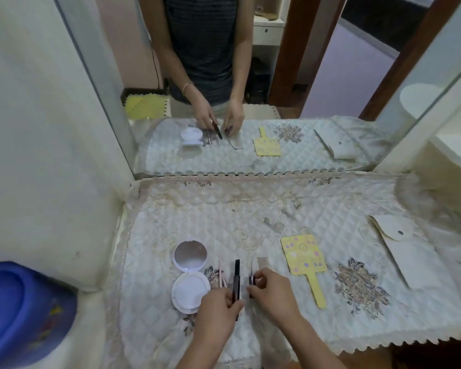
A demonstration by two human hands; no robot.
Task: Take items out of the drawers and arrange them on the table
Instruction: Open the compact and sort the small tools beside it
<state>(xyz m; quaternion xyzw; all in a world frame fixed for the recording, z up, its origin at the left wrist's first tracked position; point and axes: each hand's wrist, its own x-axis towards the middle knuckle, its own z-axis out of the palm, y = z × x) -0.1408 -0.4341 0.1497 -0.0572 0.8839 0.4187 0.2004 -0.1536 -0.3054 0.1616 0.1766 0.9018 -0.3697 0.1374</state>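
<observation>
On the quilted table cover [250, 214] lie several small items. An open white compact [189, 275] with a round mirror lid sits at the left. Thin pink sticks [220, 272] lie beside it. My left hand [218, 307] pinches a black pen-like tube [236, 275] lying on the cloth. My right hand [273, 291] pinches a small dark-handled tool [251, 279] with a thin curved tip. A little comb [262, 261] lies just beyond my right hand. A yellow hand mirror [305, 259] lies face down to the right.
A cream snap pouch [399, 243] lies at the right. A big wall mirror [250, 75] stands behind the table and reflects the scene. A blue tub [19, 310] sits at the lower left, beside a cream side panel [37, 129].
</observation>
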